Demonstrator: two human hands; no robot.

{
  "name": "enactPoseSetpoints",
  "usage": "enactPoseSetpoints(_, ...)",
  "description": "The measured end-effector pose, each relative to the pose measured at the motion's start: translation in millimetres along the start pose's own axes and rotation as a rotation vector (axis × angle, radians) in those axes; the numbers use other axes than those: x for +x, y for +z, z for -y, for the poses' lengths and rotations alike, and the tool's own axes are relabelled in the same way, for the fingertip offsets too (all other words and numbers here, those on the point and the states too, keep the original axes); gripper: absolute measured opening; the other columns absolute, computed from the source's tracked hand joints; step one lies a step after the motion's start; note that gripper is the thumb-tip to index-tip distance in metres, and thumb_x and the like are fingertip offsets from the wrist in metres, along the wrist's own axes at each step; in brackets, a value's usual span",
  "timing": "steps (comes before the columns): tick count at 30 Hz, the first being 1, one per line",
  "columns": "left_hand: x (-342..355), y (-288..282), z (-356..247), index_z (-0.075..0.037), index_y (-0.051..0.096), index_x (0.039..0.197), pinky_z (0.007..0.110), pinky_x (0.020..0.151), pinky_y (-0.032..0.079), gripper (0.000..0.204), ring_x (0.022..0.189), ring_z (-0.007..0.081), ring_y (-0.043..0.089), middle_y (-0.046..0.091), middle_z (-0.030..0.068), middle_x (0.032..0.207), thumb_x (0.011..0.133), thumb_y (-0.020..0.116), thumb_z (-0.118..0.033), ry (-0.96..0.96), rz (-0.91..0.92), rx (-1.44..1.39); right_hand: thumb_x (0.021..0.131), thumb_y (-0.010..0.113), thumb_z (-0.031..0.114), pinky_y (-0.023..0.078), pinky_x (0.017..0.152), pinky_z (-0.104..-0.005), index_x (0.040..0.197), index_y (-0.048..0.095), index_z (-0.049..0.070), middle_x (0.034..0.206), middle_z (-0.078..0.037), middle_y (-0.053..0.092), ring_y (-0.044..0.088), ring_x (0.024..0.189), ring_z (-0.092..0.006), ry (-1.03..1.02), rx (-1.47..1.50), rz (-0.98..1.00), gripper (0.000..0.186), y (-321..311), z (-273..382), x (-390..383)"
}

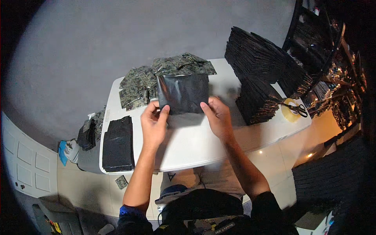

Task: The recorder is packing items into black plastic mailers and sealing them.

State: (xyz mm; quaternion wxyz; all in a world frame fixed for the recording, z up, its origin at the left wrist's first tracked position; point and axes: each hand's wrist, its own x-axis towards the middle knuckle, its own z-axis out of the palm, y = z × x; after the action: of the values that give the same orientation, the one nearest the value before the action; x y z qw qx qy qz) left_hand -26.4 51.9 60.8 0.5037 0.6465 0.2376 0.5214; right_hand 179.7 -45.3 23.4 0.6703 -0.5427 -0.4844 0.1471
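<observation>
Over the middle of the white table (188,145) I hold up a black folded piece in shiny clear plastic (183,92). My left hand (153,119) pinches its lower left corner, thumb on the near face. At its lower right corner, my right hand (216,115) grips it the same way. Just behind it lies a heap of camouflage-patterned pieces in clear plastic (135,86). Left of my left forearm, a flat stack of black folded pieces (118,145) rests on the table. What the packed piece is cannot be made out.
Tall stacks of black folded pieces (256,58) lean at the table's right. Near them, scissors (299,110) lie on a roll of yellowish tape (290,113). A dark shelf (313,43) stands far right, a white door (29,160) at left. One small packet (122,181) is on the floor.
</observation>
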Motion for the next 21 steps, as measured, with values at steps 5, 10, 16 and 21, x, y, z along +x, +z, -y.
enactPoseSetpoints(5,12,0,-17,-0.003,0.067,0.106,0.028,0.087,0.05,0.007,0.096,0.0102,0.062,0.068,0.0009,0.112,0.101,0.071,0.0,0.16,0.128,0.035,0.104,0.073,0.008,0.048,0.075,-0.0268,0.097,0.063,-0.001,0.094,-0.003,0.058,0.055,0.084,-0.0072,-0.089,-0.023,-0.014,0.016,5,40,16)
enactPoseSetpoints(10,15,-2,-27,-0.004,0.065,0.106,0.025,0.082,0.047,0.007,0.09,0.0063,0.057,0.063,-0.0038,0.1,0.104,0.072,-0.004,0.082,0.054,-0.028,0.104,0.073,0.009,0.045,0.067,-0.0267,0.101,0.064,0.002,0.082,0.002,0.059,0.053,0.075,-0.0057,-0.034,0.068,-0.077,0.012,9,54,21)
enactPoseSetpoints(16,29,-9,-6,-0.006,0.065,0.103,0.023,0.069,0.038,0.009,0.078,0.0021,0.046,0.053,-0.0091,0.083,0.106,0.073,-0.007,-0.039,0.101,-0.027,0.107,0.07,0.009,0.042,0.064,-0.0274,0.102,0.064,0.001,0.08,0.004,0.057,0.05,0.074,-0.0042,0.051,0.2,-0.047,0.011,12,17,27)
enactPoseSetpoints(21,28,-35,-7,-0.004,0.068,0.094,0.025,0.072,0.043,0.012,0.08,0.0046,0.052,0.062,-0.006,0.085,0.102,0.077,-0.008,0.019,0.148,0.147,0.102,0.075,0.008,0.055,0.085,-0.0295,0.113,0.069,0.003,0.098,-0.004,0.074,0.071,0.095,-0.014,0.0,-0.175,0.121,0.014,-4,41,32)
